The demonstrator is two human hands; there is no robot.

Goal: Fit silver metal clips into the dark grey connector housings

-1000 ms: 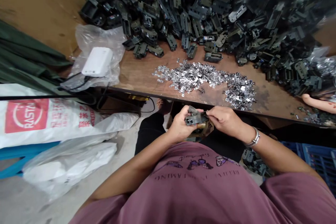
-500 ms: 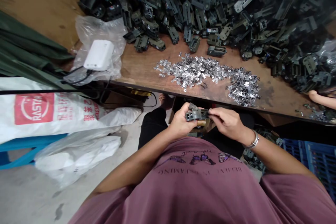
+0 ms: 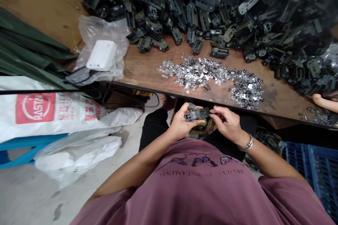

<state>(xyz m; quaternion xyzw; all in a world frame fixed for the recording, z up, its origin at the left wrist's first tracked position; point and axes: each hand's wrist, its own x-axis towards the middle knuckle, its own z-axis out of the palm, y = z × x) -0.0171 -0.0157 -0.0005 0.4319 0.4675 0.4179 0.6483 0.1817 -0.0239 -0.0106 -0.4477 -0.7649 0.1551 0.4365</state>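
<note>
Shifting a little leftward since the earlier frame, the right hand [image 3: 227, 123] and its silver bracelet [image 3: 248, 143] are now leaving more of a dark grey part's [image 3: 201, 113] right end showing. Nearest, the purple shirt [image 3: 192, 190] is filling the bottom centre, and both bare forearms are slanting up around it towards the middle. Between the shirt and the front edge of the wooden table [image 3: 139, 66], a narrow gap is giving the hands room, and the part is sitting there, just right of centre. Its left end is being gripped by the left hand [image 3: 181, 122]; the right hand is curling thumb and forefinger at the other end, though whether they are pinching anything, one cannot tell. Beyond the edge, silvery metal pieces [image 3: 195, 72] are spreading across the table, with bare wood showing to their left and right. Farther off, a pile of dark parts [image 3: 200, 3] is crowding the top, and another person's hand [image 3: 323, 102] is entering at the right border.
</note>
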